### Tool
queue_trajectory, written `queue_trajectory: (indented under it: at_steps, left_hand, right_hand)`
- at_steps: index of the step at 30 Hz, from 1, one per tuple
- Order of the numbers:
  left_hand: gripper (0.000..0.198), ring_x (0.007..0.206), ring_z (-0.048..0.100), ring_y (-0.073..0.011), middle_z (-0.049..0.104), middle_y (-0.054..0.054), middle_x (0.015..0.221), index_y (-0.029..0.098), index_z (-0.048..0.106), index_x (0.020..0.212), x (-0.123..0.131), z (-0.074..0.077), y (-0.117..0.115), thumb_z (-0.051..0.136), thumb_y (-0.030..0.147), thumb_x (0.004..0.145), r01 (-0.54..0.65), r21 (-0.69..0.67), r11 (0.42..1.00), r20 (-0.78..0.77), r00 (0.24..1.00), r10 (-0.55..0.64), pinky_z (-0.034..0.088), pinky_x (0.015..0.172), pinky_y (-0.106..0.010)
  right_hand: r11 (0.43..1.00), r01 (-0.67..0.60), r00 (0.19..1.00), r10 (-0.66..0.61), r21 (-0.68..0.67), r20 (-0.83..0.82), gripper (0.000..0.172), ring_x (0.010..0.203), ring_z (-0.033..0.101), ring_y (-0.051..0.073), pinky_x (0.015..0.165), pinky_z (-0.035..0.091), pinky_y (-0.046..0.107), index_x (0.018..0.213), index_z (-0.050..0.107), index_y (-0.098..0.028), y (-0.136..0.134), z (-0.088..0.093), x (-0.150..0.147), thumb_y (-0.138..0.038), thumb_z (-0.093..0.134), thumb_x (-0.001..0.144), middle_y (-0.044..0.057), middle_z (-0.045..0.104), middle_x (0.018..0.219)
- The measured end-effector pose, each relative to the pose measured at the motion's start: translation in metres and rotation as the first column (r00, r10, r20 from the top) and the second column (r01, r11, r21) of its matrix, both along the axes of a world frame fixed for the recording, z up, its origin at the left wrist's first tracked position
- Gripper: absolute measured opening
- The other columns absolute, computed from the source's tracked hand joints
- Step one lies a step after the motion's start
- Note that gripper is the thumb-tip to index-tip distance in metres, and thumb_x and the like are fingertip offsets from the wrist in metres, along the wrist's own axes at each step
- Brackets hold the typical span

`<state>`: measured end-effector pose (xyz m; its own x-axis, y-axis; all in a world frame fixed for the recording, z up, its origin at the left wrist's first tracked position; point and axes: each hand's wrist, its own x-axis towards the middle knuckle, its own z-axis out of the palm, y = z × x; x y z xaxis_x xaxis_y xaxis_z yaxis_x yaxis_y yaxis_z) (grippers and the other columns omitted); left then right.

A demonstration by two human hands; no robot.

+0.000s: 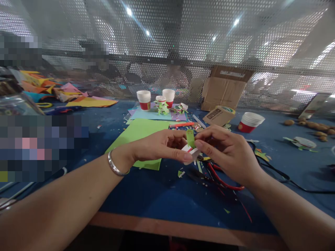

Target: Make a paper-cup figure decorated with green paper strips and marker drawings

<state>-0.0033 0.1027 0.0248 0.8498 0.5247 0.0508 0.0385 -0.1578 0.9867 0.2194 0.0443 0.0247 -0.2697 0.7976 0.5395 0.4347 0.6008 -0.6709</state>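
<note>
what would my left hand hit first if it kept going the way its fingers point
The left hand points right, at the paper piece with a green strip that both hands pinch. Just past it are the fingers of the right hand, probably met almost at once.

Both forearms are reaching forward and angling inward; the left hand (159,146) is pinching with thumb and forefinger. The right hand (227,155) is meeting it fingertip to fingertip, fingers curled
</note>
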Motion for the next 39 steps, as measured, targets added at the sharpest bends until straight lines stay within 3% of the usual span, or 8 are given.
queue_trajectory:
  at_steps: [4,8,15,18,30,39]
  left_hand:
    - [0.035,0.086,0.061,-0.0132,0.066,0.000,0.092,0.020,0.065,0.108,-0.002,-0.004,0.006,0.084,0.033,0.082,-0.108,0.003,0.994,0.089,0.990,0.107,0.048,0.078,-0.026]
    - [0.032,0.086,0.062,-0.0119,0.068,0.000,0.092,0.018,0.065,0.100,0.001,-0.009,0.010,0.087,0.030,0.079,-0.206,-0.010,0.978,0.222,0.954,0.203,0.050,0.078,-0.025]
    - [0.029,0.093,0.065,-0.0145,0.071,-0.002,0.096,0.019,0.068,0.103,0.007,-0.009,0.006,0.086,0.026,0.080,-0.163,-0.015,0.987,0.287,0.944,0.160,0.052,0.088,-0.030]
    - [0.027,0.092,0.066,-0.0125,0.072,-0.001,0.097,0.021,0.069,0.107,0.004,-0.008,0.005,0.082,0.022,0.084,-0.106,-0.064,0.992,0.307,0.944,0.120,0.053,0.085,-0.026]
    - [0.035,0.076,0.065,-0.0073,0.070,0.003,0.088,0.022,0.065,0.111,0.004,-0.005,0.002,0.084,0.015,0.081,-0.078,-0.065,0.995,0.355,0.930,0.097,0.052,0.071,-0.020]
    - [0.040,0.086,0.066,-0.0099,0.070,-0.001,0.108,0.022,0.068,0.115,0.002,0.000,-0.001,0.086,0.017,0.079,-0.151,0.009,0.989,0.311,0.940,0.141,0.054,0.077,-0.023]
  right_hand:
    - [0.995,0.048,0.999,-0.050,0.093,0.017,0.012,0.076,0.065,0.013,0.069,0.053,0.026,0.106,0.070,-0.022,-0.001,-0.002,-0.001,-0.027,0.069,0.096,0.000,0.068,0.094]
    - [0.970,0.078,0.987,-0.107,0.229,0.117,0.029,0.087,0.068,0.017,0.076,0.056,0.032,0.114,0.065,-0.021,-0.002,-0.004,-0.002,-0.029,0.076,0.089,0.004,0.069,0.105]
    - [0.929,0.095,0.971,-0.165,0.358,0.172,0.039,0.095,0.068,0.021,0.084,0.057,0.037,0.123,0.063,-0.022,-0.003,-0.003,-0.003,-0.031,0.078,0.088,0.005,0.070,0.108]
    - [0.910,0.087,0.970,-0.170,0.404,0.174,0.039,0.100,0.067,0.022,0.086,0.057,0.038,0.122,0.064,-0.021,-0.003,-0.002,-0.004,-0.029,0.080,0.087,0.007,0.069,0.112]
    - [0.919,0.068,0.980,-0.134,0.387,0.145,0.040,0.092,0.070,0.020,0.082,0.060,0.035,0.120,0.063,-0.019,-0.006,0.000,-0.003,-0.027,0.080,0.085,0.006,0.071,0.108]
    - [0.932,0.081,0.978,-0.142,0.353,0.152,0.040,0.094,0.070,0.021,0.084,0.058,0.038,0.120,0.063,-0.021,-0.006,-0.001,-0.002,-0.030,0.081,0.085,0.007,0.070,0.110]
